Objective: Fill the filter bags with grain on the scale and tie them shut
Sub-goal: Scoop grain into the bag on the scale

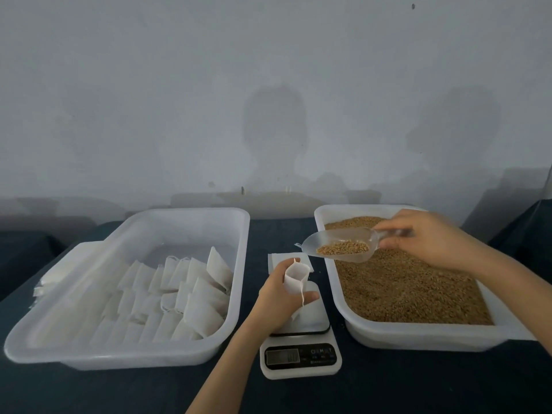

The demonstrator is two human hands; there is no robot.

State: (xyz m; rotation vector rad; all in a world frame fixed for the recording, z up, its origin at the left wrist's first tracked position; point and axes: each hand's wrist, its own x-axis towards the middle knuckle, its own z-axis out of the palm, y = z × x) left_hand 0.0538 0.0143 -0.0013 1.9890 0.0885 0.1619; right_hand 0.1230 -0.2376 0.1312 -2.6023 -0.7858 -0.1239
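The left hand (279,297) grips a filter bag (295,277) upright over the scale (300,354), the bag's long axis vertical and its mouth open upward. The right hand (430,237) pinches the handle of a clear scoop (340,245) carrying a little grain (343,248), its lip pointing toward the left hand. That lip sits above and right of the bag's mouth, near but apart, so pouring likely needs a short leftward carry, then a tilt.

Single head-worn view (wide-angle) — faces forward, down; close above scale (300,357), wall (268,85) behind.
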